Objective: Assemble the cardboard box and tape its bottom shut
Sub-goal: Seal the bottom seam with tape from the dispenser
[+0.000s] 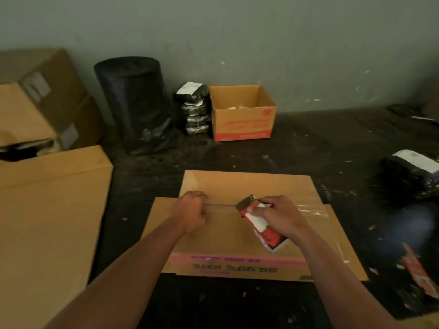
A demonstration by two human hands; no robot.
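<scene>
Two bare forearms, entering from the bottom edge and reaching toward mid-frame.

Left hand [192, 213]: fingers curled into a fist, knuckles resting on the centre seam of the cardboard box [237, 243]; nothing visible inside the fist.

Right hand [281, 217]: fingers wrapped round a red-and-white tape dispenser [257, 224], whose metal front end touches the seam just right of the left hand.

Cardboard box: centre of the frame, on the dark floor [308, 150], standing upside down with its print inverted on the near side, bottom flaps folded flat and facing up.

Clear tape [311, 210]: glossy strip along the seam, running from the dispenser to the box's right edge.

Flat cardboard sheet [47, 222]: left of the frame, beside the box.

Stacked cartons [35, 103]: upper left.

Black bubble-wrap roll [133, 100]: upright against the wall, right of the cartons.

Pile of black wrapped parcels [193, 108]: beside the roll, touching a small open carton [242, 122] with red print.

More black parcels [411, 179]: right edge.

Red wrapper [420, 276]: lower right, on the floor.
</scene>
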